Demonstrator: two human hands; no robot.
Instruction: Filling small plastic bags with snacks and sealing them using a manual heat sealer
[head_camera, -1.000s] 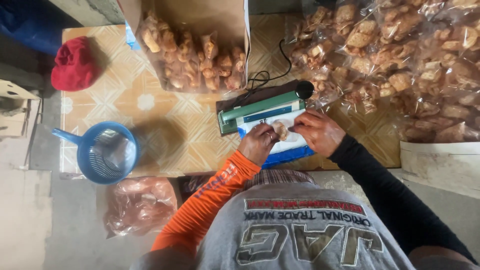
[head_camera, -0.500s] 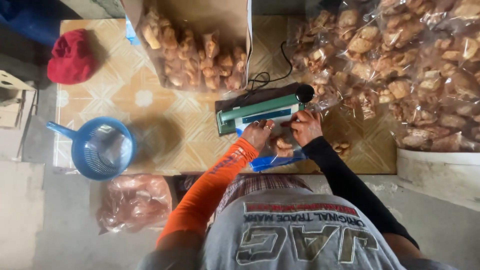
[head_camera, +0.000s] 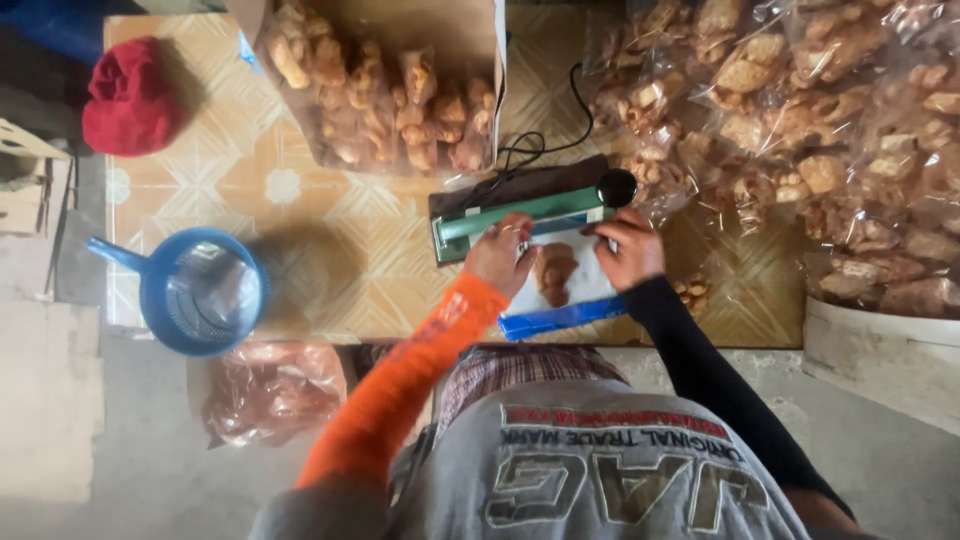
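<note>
A small clear bag of brown fried snacks (head_camera: 556, 272) with a blue strip at its near end lies flat on the tiled floor. Its far end sits at the jaw of a green heat sealer (head_camera: 525, 215) with a black knob. My left hand (head_camera: 500, 252), in an orange sleeve, grips the bag's left top corner. My right hand (head_camera: 630, 248), in a black sleeve, grips the right top corner beside the knob. Both hands press the bag's mouth against the sealer bar.
A blue strainer scoop (head_camera: 200, 290) lies at left, a red cloth (head_camera: 128, 95) at far left. An open carton of bagged snacks (head_camera: 385, 95) stands beyond the sealer. Many filled bags (head_camera: 800, 140) pile up at right. A pink bag (head_camera: 275, 390) lies near my knee.
Both hands have carried the snack bag forward up to the sealer's bar. The view has shifted slightly left and closer.
</note>
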